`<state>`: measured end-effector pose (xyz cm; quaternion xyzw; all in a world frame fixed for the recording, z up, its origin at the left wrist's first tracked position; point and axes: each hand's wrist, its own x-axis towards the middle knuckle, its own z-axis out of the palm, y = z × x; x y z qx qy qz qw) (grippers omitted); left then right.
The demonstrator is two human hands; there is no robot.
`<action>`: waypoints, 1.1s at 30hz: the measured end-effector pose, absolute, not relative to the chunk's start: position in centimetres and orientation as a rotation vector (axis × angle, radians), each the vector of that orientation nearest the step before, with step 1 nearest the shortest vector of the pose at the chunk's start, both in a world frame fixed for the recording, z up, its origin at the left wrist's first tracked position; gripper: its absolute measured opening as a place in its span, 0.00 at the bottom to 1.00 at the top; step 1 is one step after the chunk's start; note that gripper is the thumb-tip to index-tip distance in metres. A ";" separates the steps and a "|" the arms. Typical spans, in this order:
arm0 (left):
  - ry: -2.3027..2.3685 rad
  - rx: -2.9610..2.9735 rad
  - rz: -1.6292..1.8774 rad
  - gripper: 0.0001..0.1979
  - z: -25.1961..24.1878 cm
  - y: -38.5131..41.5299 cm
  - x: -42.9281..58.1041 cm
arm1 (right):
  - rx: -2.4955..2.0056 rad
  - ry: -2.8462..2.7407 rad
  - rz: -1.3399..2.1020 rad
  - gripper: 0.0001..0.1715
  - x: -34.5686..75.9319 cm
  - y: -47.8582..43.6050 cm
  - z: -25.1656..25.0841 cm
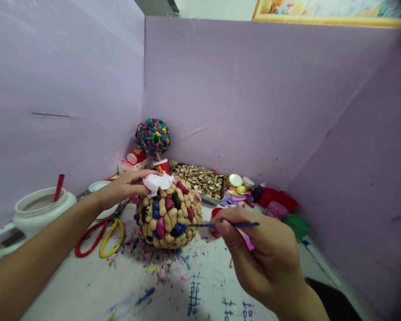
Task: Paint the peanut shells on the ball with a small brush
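A ball covered in peanuts (168,218) sits on the table, some of its shells painted blue, magenta and black. At its upper left, my left hand (126,187) presses a crumpled white tissue (158,182) against the shells, fingers closed on it. In my right hand (260,249) a thin blue paintbrush (243,224) is pinched, held nearly level. Its tip touches a blue-painted peanut low on the ball's right side. Behind the right fingers stands a small red cup (216,214), partly hidden. A pink scrap (245,238) shows beneath the brush.
Scissors (101,234) and a white jar (43,207) lie left. Behind are a tray of peanut shells (203,180) and a finished-looking multicoloured ball (152,136) on a stick. Paint lids (235,180) and coloured balloons (277,198) sit back right. Purple walls (240,98) enclose the paint-spotted table (173,290).
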<state>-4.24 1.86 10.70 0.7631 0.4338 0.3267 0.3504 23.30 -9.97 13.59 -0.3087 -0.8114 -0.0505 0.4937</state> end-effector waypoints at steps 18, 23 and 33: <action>1.131 1.950 0.856 0.25 10.7 1.7 -4.1 | -0.743 -1.938 -0.147 0.08 23.4 -10.2 13.6; 1.174 1.983 0.846 0.25 10.8 1.6 -4.0 | -0.718 -1.948 -0.155 0.08 23.1 -10.2 13.3; 1.165 1.959 0.884 0.25 10.7 1.6 -4.0 | -0.719 -1.912 -0.180 0.08 23.0 -10.2 13.1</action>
